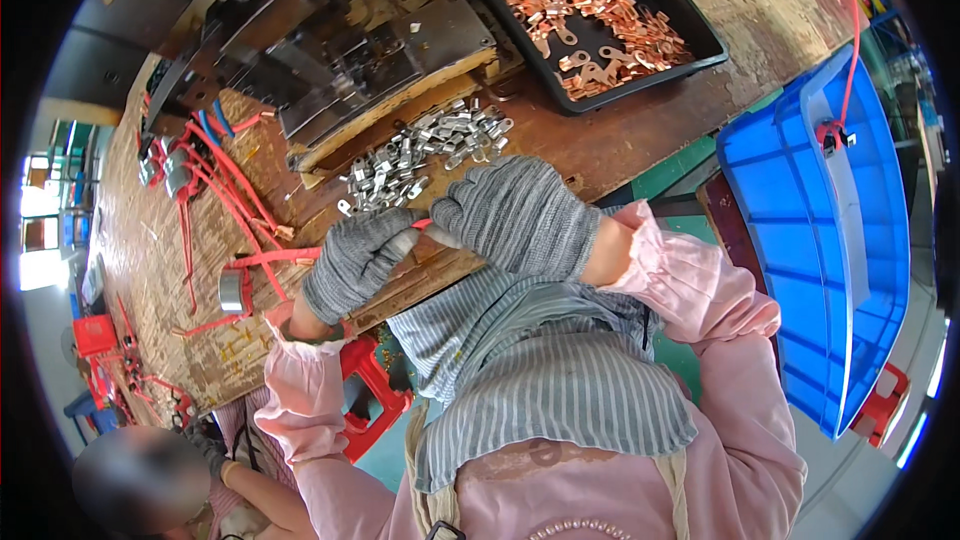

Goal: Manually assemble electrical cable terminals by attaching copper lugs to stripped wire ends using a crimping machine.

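My left hand (360, 258), in a grey knit glove, is closed around a red cable (275, 258) at the table's front edge. The cable trails left toward a round silver metal part (235, 292). A short red piece shows between my two hands. My right hand (520, 215), gloved the same way, has its fingers pinched together at the cable's end; what they hold there is hidden. Just beyond my hands lies a loose pile of silver cable lugs (430, 155) on the wooden table (640, 135).
A dark metal press (370, 60) stands behind the lugs. Beside it, a black tray (640, 88) holds copper lugs (620, 35). More red cables (225, 185) lie left. A blue crate (810, 240) stands right. At lower left, another person's gloved hand (208, 450) is near a red stool (375, 395).
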Action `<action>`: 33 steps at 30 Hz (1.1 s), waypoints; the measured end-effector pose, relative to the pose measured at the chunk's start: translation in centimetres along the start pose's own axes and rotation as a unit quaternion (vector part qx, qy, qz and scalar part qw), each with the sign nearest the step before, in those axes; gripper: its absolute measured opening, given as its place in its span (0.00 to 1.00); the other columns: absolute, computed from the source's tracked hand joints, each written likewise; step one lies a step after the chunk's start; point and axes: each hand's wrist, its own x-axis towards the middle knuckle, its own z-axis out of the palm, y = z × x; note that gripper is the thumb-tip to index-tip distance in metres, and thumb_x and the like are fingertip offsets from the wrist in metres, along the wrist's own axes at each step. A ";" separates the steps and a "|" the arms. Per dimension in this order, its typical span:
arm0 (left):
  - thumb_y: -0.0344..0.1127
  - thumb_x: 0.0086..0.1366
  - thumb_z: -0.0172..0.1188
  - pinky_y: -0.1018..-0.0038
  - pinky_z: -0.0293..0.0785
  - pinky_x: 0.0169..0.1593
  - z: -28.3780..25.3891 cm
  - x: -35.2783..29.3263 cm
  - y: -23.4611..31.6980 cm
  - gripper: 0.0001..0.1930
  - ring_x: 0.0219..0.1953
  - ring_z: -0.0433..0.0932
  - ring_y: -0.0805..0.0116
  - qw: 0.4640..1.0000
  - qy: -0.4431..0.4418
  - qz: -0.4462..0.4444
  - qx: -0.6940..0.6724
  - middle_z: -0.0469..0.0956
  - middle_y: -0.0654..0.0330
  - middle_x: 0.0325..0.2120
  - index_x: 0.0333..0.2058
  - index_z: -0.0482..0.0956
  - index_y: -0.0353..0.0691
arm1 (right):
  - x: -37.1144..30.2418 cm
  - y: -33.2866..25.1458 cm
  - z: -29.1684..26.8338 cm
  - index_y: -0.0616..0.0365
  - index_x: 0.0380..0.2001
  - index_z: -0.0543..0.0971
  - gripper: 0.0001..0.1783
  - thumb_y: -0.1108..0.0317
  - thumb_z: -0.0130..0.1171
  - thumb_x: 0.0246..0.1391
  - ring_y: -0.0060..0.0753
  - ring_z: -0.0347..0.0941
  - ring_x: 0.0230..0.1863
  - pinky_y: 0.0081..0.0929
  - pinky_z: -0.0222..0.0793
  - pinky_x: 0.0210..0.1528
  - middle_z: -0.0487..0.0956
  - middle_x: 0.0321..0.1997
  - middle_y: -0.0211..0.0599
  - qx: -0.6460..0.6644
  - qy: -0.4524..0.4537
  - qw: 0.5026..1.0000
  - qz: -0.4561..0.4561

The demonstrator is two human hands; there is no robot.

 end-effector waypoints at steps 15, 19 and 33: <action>0.37 0.58 0.54 0.69 0.72 0.37 0.2 1.3 -0.5 0.14 0.33 0.76 0.55 0.995 0.086 0.000 0.047 0.76 0.50 0.32 0.41 0.74 0.37 | -2.1 19.6 -3.3 0.55 0.40 0.76 0.15 0.63 0.56 0.49 0.38 0.74 0.39 0.28 0.69 0.42 0.77 0.37 0.41 -0.020 0.004 0.976 0.216; 0.39 0.60 0.53 0.70 0.72 0.41 0.3 2.0 -0.7 0.16 0.38 0.76 0.56 1.000 0.019 -0.010 -0.017 0.75 0.51 0.37 0.44 0.72 0.37 | -0.9 21.7 -2.2 0.52 0.40 0.76 0.14 0.68 0.58 0.46 0.39 0.74 0.39 0.30 0.68 0.43 0.77 0.38 0.37 -0.054 -0.141 0.977 0.148; 0.36 0.62 0.50 0.72 0.68 0.43 -0.1 3.4 -1.1 0.13 0.39 0.74 0.61 0.981 -0.106 0.138 -0.090 0.75 0.55 0.36 0.43 0.73 0.37 | -1.6 23.5 -1.2 0.58 0.43 0.72 0.13 0.71 0.52 0.53 0.25 0.72 0.36 0.22 0.68 0.38 0.76 0.33 0.34 0.055 0.115 0.981 0.148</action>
